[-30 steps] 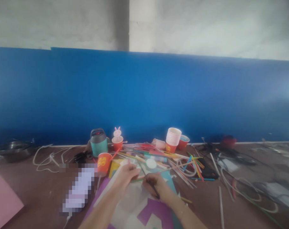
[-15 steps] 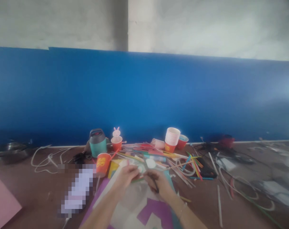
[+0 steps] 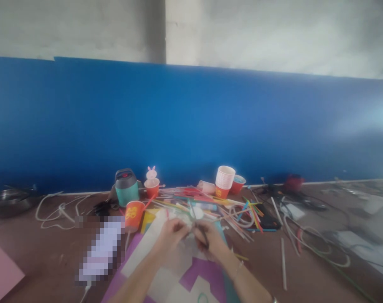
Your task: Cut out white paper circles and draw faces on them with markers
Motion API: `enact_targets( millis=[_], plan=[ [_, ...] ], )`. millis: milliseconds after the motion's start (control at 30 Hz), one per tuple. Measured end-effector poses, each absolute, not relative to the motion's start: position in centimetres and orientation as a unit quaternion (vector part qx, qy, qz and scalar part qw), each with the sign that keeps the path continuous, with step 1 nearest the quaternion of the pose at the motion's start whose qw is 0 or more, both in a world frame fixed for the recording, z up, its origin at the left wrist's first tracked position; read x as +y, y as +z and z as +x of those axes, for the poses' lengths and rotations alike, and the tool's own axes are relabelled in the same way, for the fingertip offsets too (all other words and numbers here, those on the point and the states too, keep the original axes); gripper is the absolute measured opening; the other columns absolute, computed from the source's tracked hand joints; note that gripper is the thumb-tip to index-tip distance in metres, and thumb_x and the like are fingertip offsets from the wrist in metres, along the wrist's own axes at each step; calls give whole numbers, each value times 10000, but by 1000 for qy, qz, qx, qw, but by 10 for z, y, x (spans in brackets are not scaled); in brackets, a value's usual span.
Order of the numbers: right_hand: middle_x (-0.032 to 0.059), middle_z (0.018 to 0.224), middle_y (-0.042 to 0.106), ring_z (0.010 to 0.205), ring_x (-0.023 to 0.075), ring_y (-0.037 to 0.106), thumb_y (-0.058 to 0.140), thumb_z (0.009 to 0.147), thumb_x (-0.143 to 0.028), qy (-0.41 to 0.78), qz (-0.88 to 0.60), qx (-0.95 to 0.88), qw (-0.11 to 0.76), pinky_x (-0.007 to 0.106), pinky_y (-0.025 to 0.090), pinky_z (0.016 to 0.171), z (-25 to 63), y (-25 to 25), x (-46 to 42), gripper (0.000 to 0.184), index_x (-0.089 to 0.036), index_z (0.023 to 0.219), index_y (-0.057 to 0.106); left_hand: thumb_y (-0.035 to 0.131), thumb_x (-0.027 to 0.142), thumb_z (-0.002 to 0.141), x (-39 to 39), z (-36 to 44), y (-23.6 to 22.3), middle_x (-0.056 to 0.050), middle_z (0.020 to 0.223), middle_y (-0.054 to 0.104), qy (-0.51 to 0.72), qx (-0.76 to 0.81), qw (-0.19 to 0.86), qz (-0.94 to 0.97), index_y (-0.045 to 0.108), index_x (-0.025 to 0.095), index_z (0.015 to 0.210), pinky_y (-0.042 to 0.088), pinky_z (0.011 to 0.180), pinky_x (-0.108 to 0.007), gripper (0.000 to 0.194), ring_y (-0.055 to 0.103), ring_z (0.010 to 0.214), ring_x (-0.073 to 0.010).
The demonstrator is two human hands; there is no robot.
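Scissors: the dark handles (image 3: 206, 239) are held in the right hand (image 3: 210, 238), above the papers at the middle near part of the table; the thin grey blades are shown only faintly.
Blade direction: pointed away from the body and slightly left; the long axis is run from the right palm forward toward the loose sticks, and whether the blades are parted cannot be told.
Right grip: fingers closed around the handles, probably so that the blades can be worked with the tips kept clear of the wrist.
Left grip: the fingertips of the left hand (image 3: 175, 229) are brought together just beside the scissors; whether something small is pinched there cannot be told. The hand seems to be set close so that a piece could be steadied at the blades.
Papers: a white sheet (image 3: 137, 253) and a purple sheet (image 3: 217, 283) are overlapped beneath the forearms, perhaps as a work surface.
Beyond the hands: a white round piece (image 3: 196, 213) is laid among coloured sticks.
Cups: an orange cup (image 3: 134, 214) is stood at the left, a cup stack (image 3: 225, 180) farther back at the right, perhaps to leave the middle free.
Behind: a blue partition (image 3: 191, 122) is set along the table's far edge.
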State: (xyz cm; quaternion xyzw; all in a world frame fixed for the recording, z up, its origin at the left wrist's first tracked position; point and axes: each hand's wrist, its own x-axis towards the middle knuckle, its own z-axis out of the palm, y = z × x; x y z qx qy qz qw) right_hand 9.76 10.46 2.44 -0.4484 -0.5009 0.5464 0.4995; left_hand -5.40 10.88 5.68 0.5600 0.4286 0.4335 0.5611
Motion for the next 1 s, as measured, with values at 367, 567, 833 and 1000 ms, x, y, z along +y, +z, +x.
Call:
enact_targets(
  millis=[367, 567, 833, 1000],
  plan=[
    [-85, 348, 417, 300, 70, 330, 659, 656, -390, 538, -441, -481, 534, 190, 220, 325, 96, 39, 98, 244, -190, 613, 525, 598, 442, 657, 109, -55, 60, -44, 598, 627, 405, 440, 565, 568, 656, 147, 608, 386, 591, -274, 304, 521, 576, -146],
    [-87, 337, 414, 287, 77, 330, 630, 667, -387, 537, -425, -521, 509, 199, 267, 325, 99, 34, 102, 210, -192, 616, 571, 623, 375, 665, 109, -61, 66, -2, 627, 601, 385, 463, 515, 610, 622, 167, 651, 383, 602, -252, 209, 525, 621, -141],
    [-92, 323, 420, 267, 78, 347, 646, 656, -406, 498, -469, -518, 514, 193, 253, 308, 98, 38, 102, 233, -180, 674, 590, 644, 150, 523, 109, -93, 72, 12, 534, 640, 205, 481, 460, 718, 679, 205, 581, 379, 537, -250, 87, 579, 560, -183],
    [-85, 345, 435, 280, 78, 357, 642, 625, -488, 523, -451, -509, 513, 196, 267, 311, 98, 43, 98, 320, -176, 683, 598, 630, 129, 511, 104, -97, 76, 11, 542, 630, 163, 515, 373, 754, 684, 241, 564, 345, 542, -261, 135, 566, 561, -195]
  ],
)
